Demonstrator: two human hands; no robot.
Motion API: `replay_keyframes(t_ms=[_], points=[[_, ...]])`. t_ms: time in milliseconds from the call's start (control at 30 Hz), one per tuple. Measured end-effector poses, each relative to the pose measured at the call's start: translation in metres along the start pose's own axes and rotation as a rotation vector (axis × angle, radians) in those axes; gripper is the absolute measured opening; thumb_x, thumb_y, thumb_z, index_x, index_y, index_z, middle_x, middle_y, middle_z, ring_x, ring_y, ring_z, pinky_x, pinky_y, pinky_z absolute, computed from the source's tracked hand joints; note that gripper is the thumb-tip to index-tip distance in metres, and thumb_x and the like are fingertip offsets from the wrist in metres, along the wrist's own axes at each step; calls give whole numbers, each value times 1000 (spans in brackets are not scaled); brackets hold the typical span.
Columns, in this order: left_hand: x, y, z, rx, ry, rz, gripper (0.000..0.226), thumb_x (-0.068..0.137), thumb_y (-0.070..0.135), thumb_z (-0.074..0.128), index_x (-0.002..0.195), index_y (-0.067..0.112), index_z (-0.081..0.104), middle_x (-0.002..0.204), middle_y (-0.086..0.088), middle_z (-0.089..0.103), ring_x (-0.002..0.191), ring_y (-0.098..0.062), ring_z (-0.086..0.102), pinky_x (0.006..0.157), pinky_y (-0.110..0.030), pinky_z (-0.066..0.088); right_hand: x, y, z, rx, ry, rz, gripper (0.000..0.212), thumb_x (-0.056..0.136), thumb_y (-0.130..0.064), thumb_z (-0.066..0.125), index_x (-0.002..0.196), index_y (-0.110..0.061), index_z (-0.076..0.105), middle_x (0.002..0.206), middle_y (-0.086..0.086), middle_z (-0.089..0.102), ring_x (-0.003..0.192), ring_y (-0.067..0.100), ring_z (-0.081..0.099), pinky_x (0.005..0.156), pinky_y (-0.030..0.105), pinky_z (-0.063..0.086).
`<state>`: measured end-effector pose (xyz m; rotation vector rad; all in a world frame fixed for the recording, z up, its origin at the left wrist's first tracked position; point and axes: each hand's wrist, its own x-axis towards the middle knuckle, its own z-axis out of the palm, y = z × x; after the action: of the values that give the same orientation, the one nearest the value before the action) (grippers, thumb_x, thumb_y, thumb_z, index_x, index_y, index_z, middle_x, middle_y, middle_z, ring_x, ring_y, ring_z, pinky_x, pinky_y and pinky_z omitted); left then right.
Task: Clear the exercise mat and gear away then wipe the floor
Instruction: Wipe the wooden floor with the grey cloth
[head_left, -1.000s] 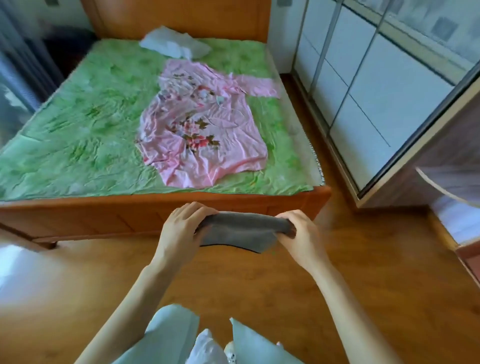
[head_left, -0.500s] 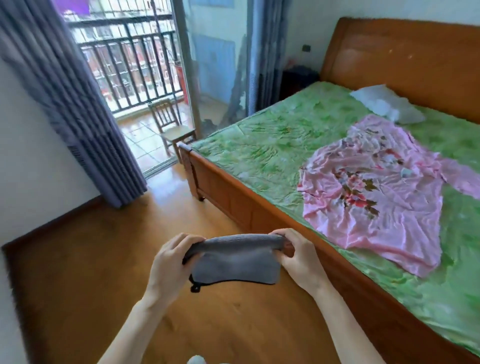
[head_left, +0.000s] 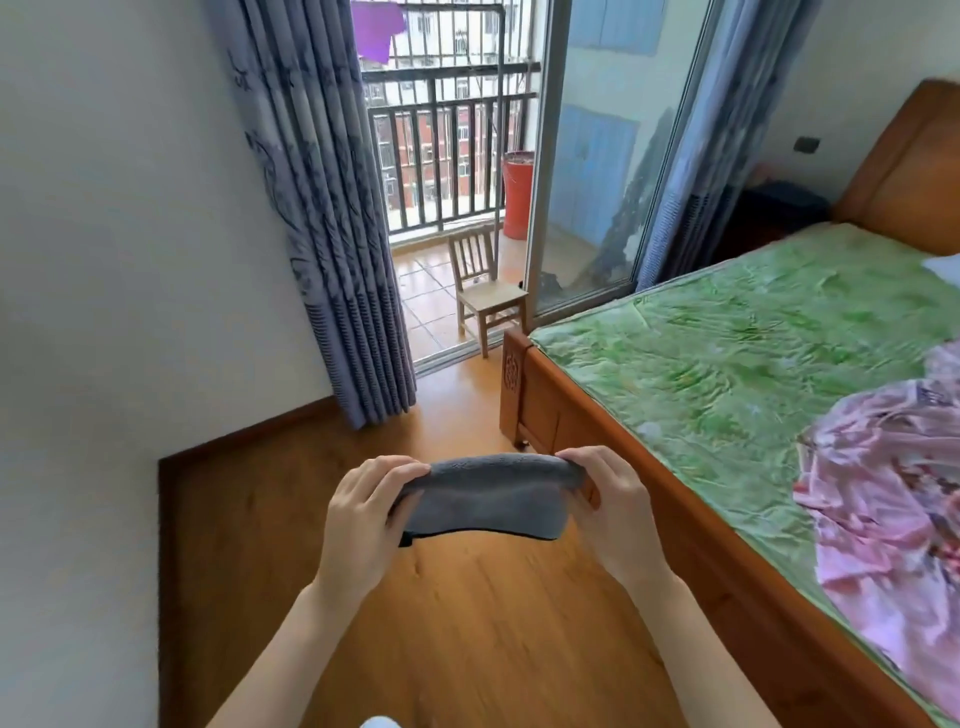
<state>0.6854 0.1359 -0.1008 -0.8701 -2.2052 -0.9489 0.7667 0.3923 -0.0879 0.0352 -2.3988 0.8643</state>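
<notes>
While both arms reach forward, left hand (head_left: 366, 512) and right hand (head_left: 613, 504) pinch the grey cloth (head_left: 488, 496) with curled fingers.

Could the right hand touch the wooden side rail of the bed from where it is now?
Probably yes. The right hand is just beside the bed rail with nothing between them, but it is busy pinching one end of the grey cloth, whose other end the left hand holds.

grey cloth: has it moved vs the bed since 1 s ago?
Yes. The grey cloth, gripped by the left hand and right hand, was in front of the bed's footboard; now it is alongside the bed, near its corner.
</notes>
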Motion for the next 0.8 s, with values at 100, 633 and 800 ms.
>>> replay_keyframes(t_ms=[100, 633, 800], points=[[25, -35, 9, -5, 12, -14, 21, 90, 35, 51, 108, 25, 56, 102, -3, 68, 98, -12, 56, 85, -28, 51, 35, 5, 28, -80, 13, -30, 37, 72, -4, 78, 105, -13, 65, 100, 2, 67, 91, 20, 62, 81, 35, 53], [183, -198, 134, -72, -43, -203, 31, 78, 18, 70, 106, 27, 60, 99, 0, 68, 93, -14, 63, 81, -32, 56, 260, 120, 126, -116, -136, -44, 37, 66, -4, 81, 98, -14, 68, 93, -1, 67, 83, 13, 62, 81, 11, 41], [247, -237, 165, -15, -36, -220, 21, 78, 15, 70, 99, 15, 69, 97, -2, 69, 90, -17, 65, 77, -36, 58, 344, 156, 150, -104, -176, -88, 36, 67, -4, 80, 99, -14, 66, 93, 0, 66, 85, 15, 61, 82, 10, 40]])
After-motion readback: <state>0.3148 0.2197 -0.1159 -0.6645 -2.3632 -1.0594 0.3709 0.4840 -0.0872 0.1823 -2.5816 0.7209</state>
